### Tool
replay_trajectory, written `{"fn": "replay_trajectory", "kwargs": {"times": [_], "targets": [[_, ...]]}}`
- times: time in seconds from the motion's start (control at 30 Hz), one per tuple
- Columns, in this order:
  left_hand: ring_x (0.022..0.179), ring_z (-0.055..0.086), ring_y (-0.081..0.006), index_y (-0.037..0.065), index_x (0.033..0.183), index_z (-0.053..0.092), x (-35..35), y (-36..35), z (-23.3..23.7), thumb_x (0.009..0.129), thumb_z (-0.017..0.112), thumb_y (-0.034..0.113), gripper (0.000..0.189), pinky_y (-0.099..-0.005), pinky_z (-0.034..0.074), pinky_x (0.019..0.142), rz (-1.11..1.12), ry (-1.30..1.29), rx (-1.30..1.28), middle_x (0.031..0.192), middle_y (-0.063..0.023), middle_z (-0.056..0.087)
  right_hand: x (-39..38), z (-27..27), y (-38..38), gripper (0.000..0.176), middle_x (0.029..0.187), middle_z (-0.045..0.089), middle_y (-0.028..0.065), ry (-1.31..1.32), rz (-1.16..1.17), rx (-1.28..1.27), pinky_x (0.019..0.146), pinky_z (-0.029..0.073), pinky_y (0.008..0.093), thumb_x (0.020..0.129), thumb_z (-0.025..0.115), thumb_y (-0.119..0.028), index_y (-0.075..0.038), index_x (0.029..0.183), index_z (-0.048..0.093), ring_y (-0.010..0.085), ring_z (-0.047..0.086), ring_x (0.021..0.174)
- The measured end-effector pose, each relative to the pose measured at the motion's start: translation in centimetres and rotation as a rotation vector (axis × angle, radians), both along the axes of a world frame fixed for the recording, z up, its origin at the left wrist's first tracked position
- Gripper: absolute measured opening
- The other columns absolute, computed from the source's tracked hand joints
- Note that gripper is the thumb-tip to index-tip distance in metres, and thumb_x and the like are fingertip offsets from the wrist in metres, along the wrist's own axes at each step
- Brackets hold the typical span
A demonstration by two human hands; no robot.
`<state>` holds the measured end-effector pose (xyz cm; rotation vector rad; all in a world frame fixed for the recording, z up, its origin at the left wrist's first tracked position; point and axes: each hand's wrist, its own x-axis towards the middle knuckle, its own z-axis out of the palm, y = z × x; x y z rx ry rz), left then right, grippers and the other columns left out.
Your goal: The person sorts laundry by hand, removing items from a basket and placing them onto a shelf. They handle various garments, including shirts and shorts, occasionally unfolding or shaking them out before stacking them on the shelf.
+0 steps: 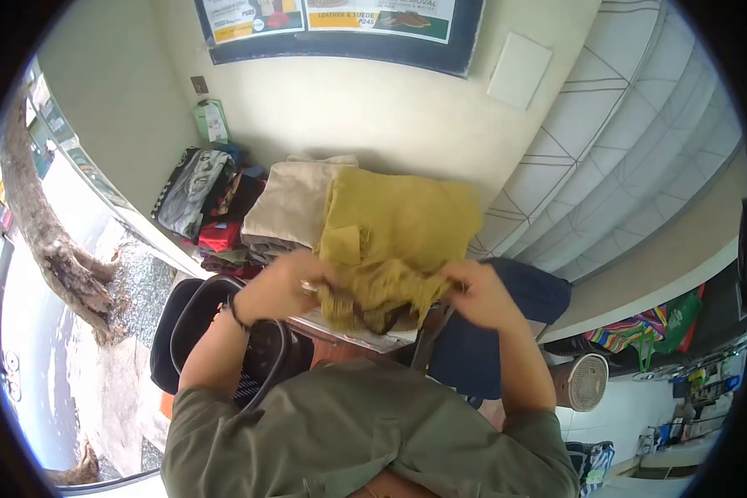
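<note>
Yellow cloth [382,289] | long axis L-R | L hand [284,286], R hand [480,295] clamped on ends

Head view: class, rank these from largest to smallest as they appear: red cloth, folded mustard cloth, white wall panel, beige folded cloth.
1. Folded mustard cloth
2. Beige folded cloth
3. White wall panel
4. Red cloth

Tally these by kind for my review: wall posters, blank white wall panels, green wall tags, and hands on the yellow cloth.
Posters: 2
White panel: 1
Green tag: 1
Hands on yellow cloth: 2
Total: 6
</note>
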<state>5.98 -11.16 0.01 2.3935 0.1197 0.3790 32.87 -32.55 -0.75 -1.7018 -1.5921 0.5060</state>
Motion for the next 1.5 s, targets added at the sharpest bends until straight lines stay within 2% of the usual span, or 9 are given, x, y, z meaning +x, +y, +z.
{"fn": "replay_trajectory", "kwargs": {"times": [0.2, 0.4, 0.57, 0.77, 1.03, 1.17, 1.3, 1.4, 1.5], "targets": [[0.076, 0.057, -0.0119, -0.002, 0.123, 0.054, 9.5, 5.5, -3.1, 0.093, 0.064, 0.026, 0.042, -0.0268, 0.048, 0.074, 0.557, -0.323, -0.822, 0.085, -0.0049, 0.064, 2.2, -4.5, 6.9, 0.041, 0.108, 0.068, 0.0119, 0.628, -0.609, 0.349, 0.085, 0.047, 0.0300, 0.088, 0.070, -0.027, 0.003, 0.114, 0.064, 0.0161, 0.062, 0.094], [0.075, 0.056, -0.0114, -0.002, 0.126, 0.053, 10.1, 8.5, -11.4, 0.091, 0.065, 0.026, 0.047, -0.0276, 0.047, 0.072, 0.412, -0.114, -0.760, 0.090, -0.0038, 0.063, 5.3, -13.0, 7.6, 0.041, 0.096, 0.067, 0.0139, 0.632, -0.916, 0.291, 0.082, 0.047, 0.0332, 0.082, 0.074, -0.032, 0.004, 0.099, 0.067, 0.0211, 0.061, 0.088], [0.105, 0.060, -0.0163, -0.003, 0.134, 0.047, 10.4, 7.9, -8.2, 0.094, 0.061, 0.019, 0.048, -0.0285, 0.049, 0.089, 0.419, -0.142, -0.735, 0.120, -0.0112, 0.062, 6.5, -7.5, 10.5, 0.032, 0.100, 0.063, 0.0141, 0.401, -0.852, 0.040, 0.079, 0.047, 0.0341, 0.085, 0.069, -0.026, 0.004, 0.094, 0.062, 0.0213, 0.060, 0.090], [0.094, 0.063, -0.0154, -0.002, 0.132, 0.046, 12.5, 9.2, -6.0, 0.092, 0.061, 0.017, 0.046, -0.0277, 0.052, 0.077, 0.346, -0.307, -0.928, 0.109, -0.0113, 0.065, 0.3, -0.6, 12.5, 0.034, 0.113, 0.060, 0.0134, 1.131, -0.796, 0.626, 0.083, 0.047, 0.0342, 0.094, 0.058, -0.012, -0.002, 0.125, 0.050, 0.0203, 0.058, 0.098], [0.106, 0.060, -0.0366, 0.005, 0.141, 0.039, 11.0, 11.0, -7.7, 0.086, 0.068, 0.030, 0.067, -0.0425, 0.047, 0.093, 0.371, -0.154, -0.092, 0.122, -0.0239, 0.058, 0.0, -4.3, 7.4, 0.061, 0.143, 0.027, 0.0383, -0.547, -1.056, 0.212, 0.100, 0.039, 0.0552, 0.080, 0.067, -0.011, -0.008, 0.136, 0.044, 0.0492, 0.036, 0.131], [0.118, 0.055, -0.0368, 0.008, 0.138, 0.046, 9.3, 13.5, -1.8, 0.086, 0.065, 0.048, 0.068, -0.0507, 0.042, 0.099, 0.576, -0.240, 0.266, 0.133, -0.0262, 0.051, -4.1, 5.4, 13.3, 0.063, 0.150, 0.029, 0.0281, -0.778, -0.828, 0.532, 0.107, 0.032, 0.0581, 0.080, 0.072, -0.036, -0.021, 0.138, 0.052, 0.0506, 0.030, 0.136], [0.133, 0.042, -0.0362, 0.015, 0.139, 0.049, 10.0, 13.3, -1.5, 0.084, 0.053, 0.067, 0.076, -0.0635, 0.025, 0.108, 0.611, 0.485, 0.430, 0.138, -0.0243, 0.048, -2.1, -3.3, 17.5, 0.069, 0.155, 0.028, 0.0176, -0.844, -0.730, -0.021, 0.106, 0.023, 0.0691, 0.079, 0.062, -0.060, -0.030, 0.140, 0.050, 0.0487, 0.024, 0.139], [0.135, 0.037, -0.0407, 0.022, 0.144, 0.045, 10.9, 13.5, -12.9, 0.081, 0.054, 0.071, 0.080, -0.0638, 0.024, 0.108, 0.654, 0.020, 0.731, 0.144, -0.0234, 0.041, 0.2, -14.3, 15.0, 0.070, 0.158, 0.022, 0.0136, -0.817, -0.777, -0.211, 0.108, 0.017, 0.0700, 0.083, 0.054, -0.065, -0.032, 0.144, 0.044, 0.0450, 0.011, 0.145], [0.140, 0.026, -0.0445, 0.023, 0.146, 0.043, 11.1, 12.0, -10.0, 0.081, 0.054, 0.072, 0.082, -0.0643, 0.022, 0.109, 0.563, 0.080, 0.624, 0.150, -0.0247, 0.031, -2.5, -10.6, 13.2, 0.068, 0.159, 0.020, 0.0129, -0.697, -0.826, -0.274, 0.108, 0.017, 0.0697, 0.087, 0.052, -0.060, -0.031, 0.147, 0.040, 0.0448, 0.011, 0.145]]}}
